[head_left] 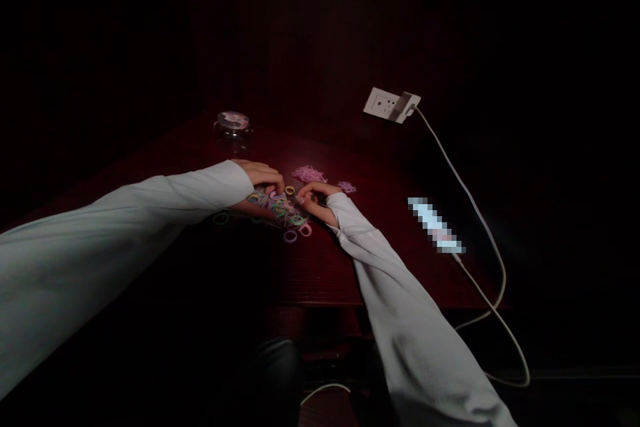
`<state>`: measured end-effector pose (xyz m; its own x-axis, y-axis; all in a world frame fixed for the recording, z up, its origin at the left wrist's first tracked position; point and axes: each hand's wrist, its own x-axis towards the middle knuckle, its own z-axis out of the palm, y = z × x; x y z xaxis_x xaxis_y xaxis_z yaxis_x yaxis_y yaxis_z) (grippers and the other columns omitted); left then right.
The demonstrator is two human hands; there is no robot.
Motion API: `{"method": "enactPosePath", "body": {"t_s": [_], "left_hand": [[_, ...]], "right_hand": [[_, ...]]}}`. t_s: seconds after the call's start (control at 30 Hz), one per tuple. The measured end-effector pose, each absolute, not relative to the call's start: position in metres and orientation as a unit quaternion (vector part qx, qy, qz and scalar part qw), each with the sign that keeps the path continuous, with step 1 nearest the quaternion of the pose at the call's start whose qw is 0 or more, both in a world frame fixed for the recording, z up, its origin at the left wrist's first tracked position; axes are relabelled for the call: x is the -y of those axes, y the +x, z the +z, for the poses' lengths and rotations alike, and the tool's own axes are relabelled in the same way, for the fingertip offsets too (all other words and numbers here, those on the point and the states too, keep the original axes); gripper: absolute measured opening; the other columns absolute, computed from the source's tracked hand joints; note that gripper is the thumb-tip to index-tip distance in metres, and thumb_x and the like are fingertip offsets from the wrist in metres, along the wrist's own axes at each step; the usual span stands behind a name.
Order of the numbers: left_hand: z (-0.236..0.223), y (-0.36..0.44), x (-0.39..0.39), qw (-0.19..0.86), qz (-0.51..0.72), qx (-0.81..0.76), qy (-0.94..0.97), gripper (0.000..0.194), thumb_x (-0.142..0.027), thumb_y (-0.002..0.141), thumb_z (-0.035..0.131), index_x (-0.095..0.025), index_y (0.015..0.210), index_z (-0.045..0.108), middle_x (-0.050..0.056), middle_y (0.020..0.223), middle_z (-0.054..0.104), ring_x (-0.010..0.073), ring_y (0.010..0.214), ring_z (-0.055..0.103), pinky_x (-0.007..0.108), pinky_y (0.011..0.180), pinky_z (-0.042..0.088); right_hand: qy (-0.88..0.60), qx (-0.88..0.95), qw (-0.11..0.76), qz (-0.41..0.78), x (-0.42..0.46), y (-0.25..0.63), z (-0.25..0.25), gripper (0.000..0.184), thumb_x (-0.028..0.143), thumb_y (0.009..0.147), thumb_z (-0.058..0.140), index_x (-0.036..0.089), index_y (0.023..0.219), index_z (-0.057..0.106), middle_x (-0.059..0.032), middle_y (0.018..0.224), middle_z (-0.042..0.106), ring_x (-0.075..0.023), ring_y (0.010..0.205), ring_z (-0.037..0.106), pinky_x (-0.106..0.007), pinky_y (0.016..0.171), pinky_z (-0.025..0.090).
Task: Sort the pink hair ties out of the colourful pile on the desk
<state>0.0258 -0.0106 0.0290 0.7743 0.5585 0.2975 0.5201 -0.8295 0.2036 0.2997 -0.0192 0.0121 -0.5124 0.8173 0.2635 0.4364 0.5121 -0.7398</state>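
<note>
A mixed heap of coloured hair ties (287, 210) lies on the dark red table, with green, pink, purple and yellow ones in it. My left hand (261, 177) rests on the heap's left side, its fingers curled down among the ties; what they grip is hidden. On the right edge, my right hand (319, 195) has its thumb and fingers drawn together, and I cannot make out what is in them. Between the hands sits a yellow hair tie (290, 191). Two ring-shaped ties, a purple one (291, 237) and a pink one (306, 230), lie at the heap's near side.
Behind my hands is a pile of thin pink bands (309, 174), with a smaller purple pile (347, 187) to its right. A clear lidded jar (233, 125) stands back left. At right, a white cable (463, 180) runs from a wall socket (384, 105); a lit phone (436, 225) is plugged in.
</note>
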Motion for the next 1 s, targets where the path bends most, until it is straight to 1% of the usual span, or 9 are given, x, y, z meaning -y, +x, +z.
{"method": "enactPosePath", "body": {"t_s": [0.1, 0.17, 0.3, 0.4, 0.5, 0.67, 0.83, 0.9, 1.0], "left_hand": [[0.025, 0.027, 0.011, 0.052, 0.189, -0.279, 0.940, 0.044, -0.066, 0.096, 0.067, -0.025, 0.111, 0.075, 0.001, 0.097, 0.074, 0.0195, 0.092, 0.066, 0.027, 0.086, 0.043], [0.024, 0.028, 0.011, 0.053, 0.193, -0.274, 0.941, 0.041, -0.062, 0.098, 0.066, -0.024, 0.109, 0.076, 0.001, 0.094, 0.073, 0.0183, 0.089, 0.065, 0.026, 0.084, 0.043], [0.026, 0.029, 0.012, 0.053, 0.185, -0.282, 0.940, 0.032, -0.050, 0.102, 0.062, -0.023, 0.106, 0.078, 0.001, 0.089, 0.071, 0.0165, 0.083, 0.062, 0.024, 0.080, 0.042], [0.027, 0.029, 0.012, 0.053, 0.176, -0.292, 0.939, 0.029, -0.044, 0.103, 0.060, -0.022, 0.106, 0.079, 0.002, 0.088, 0.071, 0.0163, 0.081, 0.061, 0.024, 0.079, 0.042], [0.025, 0.028, 0.010, 0.048, 0.176, -0.288, 0.940, 0.027, -0.042, 0.103, 0.061, -0.022, 0.107, 0.079, 0.002, 0.089, 0.071, 0.0164, 0.082, 0.061, 0.024, 0.079, 0.042], [0.020, 0.027, 0.008, 0.017, 0.183, -0.276, 0.943, 0.027, -0.045, 0.103, 0.063, -0.023, 0.107, 0.078, 0.002, 0.091, 0.072, 0.0172, 0.088, 0.064, 0.024, 0.083, 0.042], [0.027, 0.025, 0.011, 0.020, 0.187, -0.288, 0.939, 0.032, -0.050, 0.104, 0.060, -0.023, 0.107, 0.078, 0.002, 0.091, 0.072, 0.0176, 0.087, 0.062, 0.026, 0.083, 0.043], [0.032, 0.023, 0.013, 0.022, 0.199, -0.285, 0.938, 0.036, -0.056, 0.101, 0.064, -0.023, 0.109, 0.077, 0.003, 0.096, 0.074, 0.0186, 0.090, 0.062, 0.026, 0.084, 0.043], [0.036, 0.024, 0.017, 0.026, 0.208, -0.271, 0.939, 0.048, -0.066, 0.093, 0.073, -0.024, 0.116, 0.076, 0.006, 0.110, 0.076, 0.0217, 0.099, 0.063, 0.029, 0.090, 0.045]], "right_hand": [[-0.383, 0.822, 0.295, 0.303, 0.027, 0.300, 0.016, 0.026, 0.050, 0.094, 0.072, 0.025, 0.092, 0.076, 0.0019, 0.081, 0.066, -0.0135, 0.070, 0.051, -0.027, 0.068, 0.040], [-0.384, 0.824, 0.292, 0.299, 0.027, 0.300, 0.017, 0.025, 0.049, 0.094, 0.072, 0.024, 0.092, 0.076, 0.0018, 0.081, 0.065, -0.0133, 0.069, 0.051, -0.026, 0.068, 0.038], [-0.374, 0.826, 0.299, 0.298, 0.024, 0.300, 0.017, 0.023, 0.046, 0.094, 0.073, 0.023, 0.093, 0.074, 0.0021, 0.080, 0.062, -0.0133, 0.069, 0.049, -0.026, 0.067, 0.037], [-0.365, 0.828, 0.300, 0.301, 0.027, 0.298, 0.019, 0.023, 0.044, 0.095, 0.073, 0.022, 0.097, 0.073, 0.0040, 0.078, 0.057, -0.0124, 0.067, 0.045, -0.026, 0.067, 0.035], [-0.361, 0.831, 0.292, 0.307, 0.035, 0.294, 0.022, 0.020, 0.041, 0.094, 0.074, 0.022, 0.101, 0.074, 0.0067, 0.073, 0.050, -0.0114, 0.066, 0.043, -0.025, 0.067, 0.034], [-0.339, 0.858, 0.259, 0.287, 0.042, 0.287, 0.023, 0.016, 0.038, 0.093, 0.075, 0.023, 0.100, 0.076, 0.0077, 0.068, 0.044, -0.0126, 0.066, 0.043, -0.025, 0.069, 0.035], [-0.307, 0.881, 0.268, 0.240, 0.033, 0.288, 0.019, 0.012, 0.035, 0.093, 0.075, 0.023, 0.092, 0.078, 0.0046, 0.069, 0.049, -0.0166, 0.076, 0.052, -0.029, 0.082, 0.042], [-0.306, 0.880, 0.281, 0.230, 0.031, 0.290, 0.018, 0.020, 0.038, 0.096, 0.071, 0.022, 0.087, 0.078, 0.0026, 0.071, 0.051, -0.0171, 0.077, 0.053, -0.030, 0.082, 0.042], [-0.302, 0.876, 0.296, 0.232, 0.030, 0.293, 0.018, 0.037, 0.043, 0.103, 0.061, 0.021, 0.079, 0.078, 0.0007, 0.073, 0.050, -0.0168, 0.075, 0.051, -0.031, 0.076, 0.040]]}}
